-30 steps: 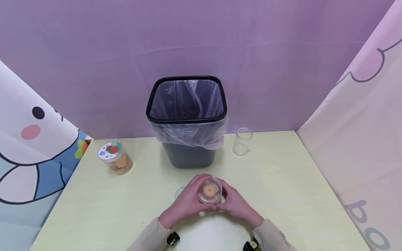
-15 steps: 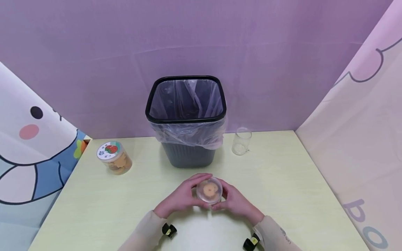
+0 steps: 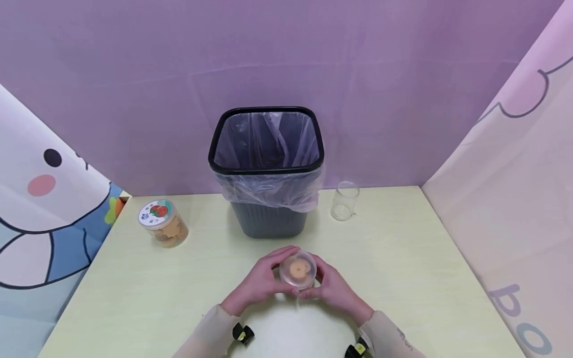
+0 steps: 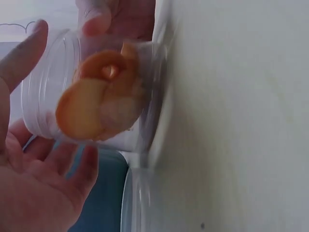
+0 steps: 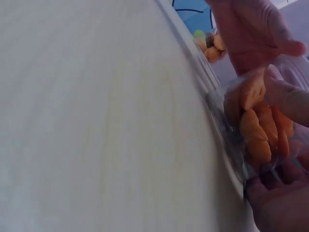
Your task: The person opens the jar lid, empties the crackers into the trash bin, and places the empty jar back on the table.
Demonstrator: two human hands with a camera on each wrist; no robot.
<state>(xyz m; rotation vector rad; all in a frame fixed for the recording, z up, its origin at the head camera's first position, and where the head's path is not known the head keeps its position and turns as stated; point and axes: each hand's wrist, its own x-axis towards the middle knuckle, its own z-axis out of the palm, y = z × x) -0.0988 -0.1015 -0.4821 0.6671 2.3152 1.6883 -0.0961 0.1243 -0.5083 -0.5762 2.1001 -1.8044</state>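
Observation:
A clear plastic jar with several orange-brown biscuits inside stands close at the table surface, between both hands. Its threaded rim shows bare in the left wrist view. My left hand curves round the jar's left side, fingers behind and thumb in front, with a gap at the palm. From the other side my right hand holds the jar, its thumb across the wall and fingers beneath in the right wrist view. Beside the jar, a clear round lid lies on the table, hidden in the head view.
A grey bin with a black rim and plastic liner stands behind the hands. A lidded jar of biscuits with a printed label sits at the left. At the back right is a clear glass. Fabric hangs around the table.
Over the past second my left hand has shifted slightly left, widening the gap between palm and jar. The clear edge that showed beside it is now covered. My right hand stays on the jar.

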